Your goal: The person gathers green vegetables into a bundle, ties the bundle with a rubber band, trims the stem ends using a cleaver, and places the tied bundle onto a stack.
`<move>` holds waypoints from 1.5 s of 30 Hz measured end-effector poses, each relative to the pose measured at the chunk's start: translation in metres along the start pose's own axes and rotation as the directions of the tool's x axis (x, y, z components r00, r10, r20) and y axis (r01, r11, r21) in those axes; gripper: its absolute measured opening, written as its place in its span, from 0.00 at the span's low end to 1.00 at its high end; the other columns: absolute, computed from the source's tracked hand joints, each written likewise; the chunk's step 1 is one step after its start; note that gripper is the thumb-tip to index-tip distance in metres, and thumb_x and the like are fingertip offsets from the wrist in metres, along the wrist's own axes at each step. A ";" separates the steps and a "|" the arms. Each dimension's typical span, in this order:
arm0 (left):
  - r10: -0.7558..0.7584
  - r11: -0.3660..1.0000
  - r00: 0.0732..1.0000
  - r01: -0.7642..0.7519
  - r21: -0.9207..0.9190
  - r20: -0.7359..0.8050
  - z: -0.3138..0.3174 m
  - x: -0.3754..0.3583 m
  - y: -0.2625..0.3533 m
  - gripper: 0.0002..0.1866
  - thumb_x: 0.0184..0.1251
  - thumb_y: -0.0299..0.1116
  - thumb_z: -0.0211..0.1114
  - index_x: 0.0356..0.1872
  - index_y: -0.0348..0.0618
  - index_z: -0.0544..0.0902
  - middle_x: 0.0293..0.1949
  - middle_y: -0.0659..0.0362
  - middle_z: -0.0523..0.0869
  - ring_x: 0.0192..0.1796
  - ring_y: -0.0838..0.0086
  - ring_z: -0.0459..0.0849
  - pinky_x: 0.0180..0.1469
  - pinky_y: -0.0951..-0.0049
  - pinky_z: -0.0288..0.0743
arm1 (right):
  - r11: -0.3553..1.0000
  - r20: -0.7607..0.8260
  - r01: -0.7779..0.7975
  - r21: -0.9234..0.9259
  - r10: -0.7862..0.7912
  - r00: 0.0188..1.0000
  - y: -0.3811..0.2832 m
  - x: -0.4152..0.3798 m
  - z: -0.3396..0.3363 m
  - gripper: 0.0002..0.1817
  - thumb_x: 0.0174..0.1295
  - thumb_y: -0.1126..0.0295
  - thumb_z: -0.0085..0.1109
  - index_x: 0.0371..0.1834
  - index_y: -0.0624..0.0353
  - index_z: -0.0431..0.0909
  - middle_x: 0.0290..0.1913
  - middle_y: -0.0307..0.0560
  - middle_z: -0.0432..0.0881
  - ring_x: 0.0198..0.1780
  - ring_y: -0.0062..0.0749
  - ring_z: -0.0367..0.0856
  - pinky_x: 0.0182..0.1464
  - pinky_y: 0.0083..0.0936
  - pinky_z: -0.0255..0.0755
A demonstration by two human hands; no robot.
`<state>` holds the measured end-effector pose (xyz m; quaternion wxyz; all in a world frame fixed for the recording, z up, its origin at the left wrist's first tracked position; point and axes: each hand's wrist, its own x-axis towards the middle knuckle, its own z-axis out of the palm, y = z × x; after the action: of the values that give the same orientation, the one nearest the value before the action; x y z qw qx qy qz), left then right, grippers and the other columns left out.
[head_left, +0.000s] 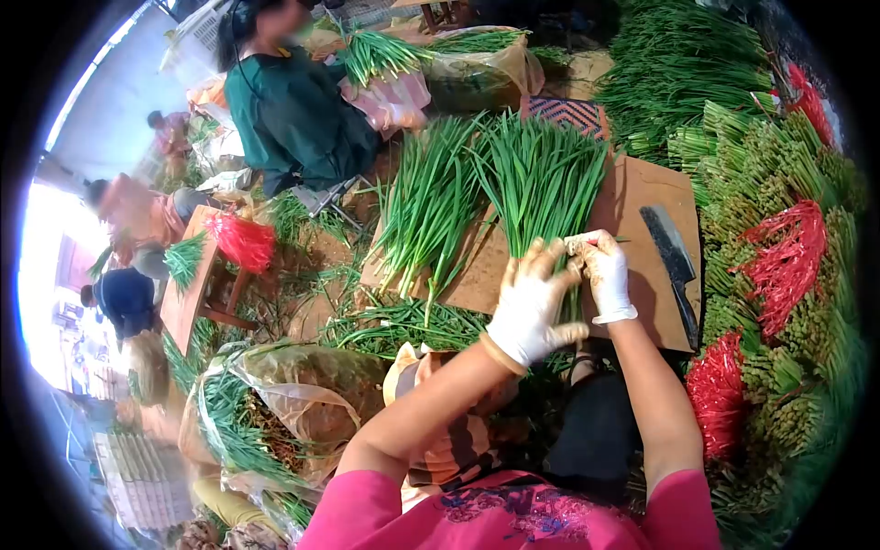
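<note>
Left hand [532, 307], gloved, fingers curled loosely around the base of a chive bunch [541, 183] lying on the wooden board [642, 197]. Right hand [605, 270] pinches the same base, fingers closed. Cleaver [674, 261] lies nearby.

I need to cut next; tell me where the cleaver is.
In the head view the cleaver lies flat on the wooden board, just right of the right hand, beside the stacked bundles.

Green chive bunch [541, 183], fanned out on brown board [642, 197]
</note>
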<state>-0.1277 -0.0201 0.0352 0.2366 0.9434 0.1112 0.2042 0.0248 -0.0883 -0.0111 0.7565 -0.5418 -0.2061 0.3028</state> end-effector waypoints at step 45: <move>-0.095 0.986 0.863 0.152 0.075 -0.495 -0.011 -0.040 -0.051 0.49 0.59 0.65 0.58 0.73 0.44 0.54 0.74 0.44 0.49 0.74 0.47 0.51 0.73 0.46 0.40 | 0.987 0.241 -0.081 -0.142 0.113 0.964 0.000 0.026 0.011 0.04 0.61 0.76 0.58 0.29 0.64 0.78 0.31 0.45 0.84 0.30 0.20 0.78 0.32 0.16 0.72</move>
<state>-0.1737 0.0161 0.0060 0.1602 0.8634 0.2391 0.4144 0.0368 -0.0623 -0.0080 0.6717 -0.5576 -0.2917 0.3908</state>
